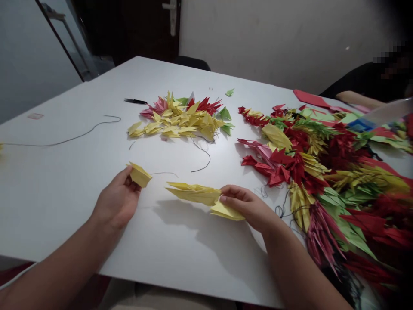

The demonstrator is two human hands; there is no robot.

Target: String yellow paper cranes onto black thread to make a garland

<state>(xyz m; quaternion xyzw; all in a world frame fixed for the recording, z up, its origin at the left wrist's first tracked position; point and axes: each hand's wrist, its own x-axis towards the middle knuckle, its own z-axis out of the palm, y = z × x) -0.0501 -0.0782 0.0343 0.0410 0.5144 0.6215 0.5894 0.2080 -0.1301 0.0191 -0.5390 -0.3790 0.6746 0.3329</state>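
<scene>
Head view: left-hand fingers (127, 181) and right-hand fingers (232, 196) pinch yellow cranes (139, 175) (clear plastic container (385, 113) far right).

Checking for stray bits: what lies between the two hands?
In the head view, a thin dark thread lies on the white table between the left hand and the yellow paper cranes held in the right hand.
</scene>
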